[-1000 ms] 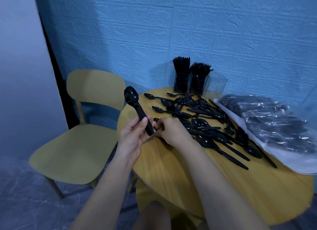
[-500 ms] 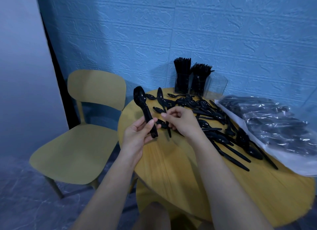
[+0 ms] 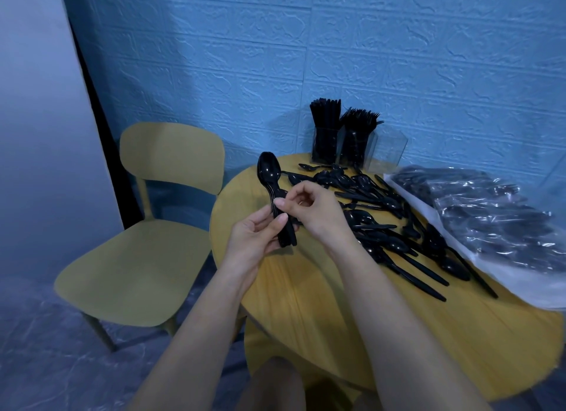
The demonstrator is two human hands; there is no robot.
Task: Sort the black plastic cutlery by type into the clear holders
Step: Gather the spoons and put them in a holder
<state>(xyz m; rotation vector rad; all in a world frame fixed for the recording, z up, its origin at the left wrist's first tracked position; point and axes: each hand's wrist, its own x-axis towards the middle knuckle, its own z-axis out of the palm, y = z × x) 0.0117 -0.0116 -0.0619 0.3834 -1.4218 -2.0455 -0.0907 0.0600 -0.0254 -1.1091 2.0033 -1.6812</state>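
The left hand (image 3: 249,237) holds a stack of black spoons (image 3: 275,197) by the handles, with its fingers curled round them. The spoon bowls point up, above the edge of the round yellow table (image 3: 306,288). The right hand (image 3: 309,208) is just beside the stack, with its fingers bent and its fingertips on the spoon handles. More loose spoons (image 3: 382,223) lie in a messy pile on the table, right of the hands. At the back of the table stand the clear holders (image 3: 386,150). One is full of knives (image 3: 325,125) and one is full of forks (image 3: 358,131). A clear bag of cutlery (image 3: 496,217) lies on the right side. A yellow chair (image 3: 147,242) stands left of the table.
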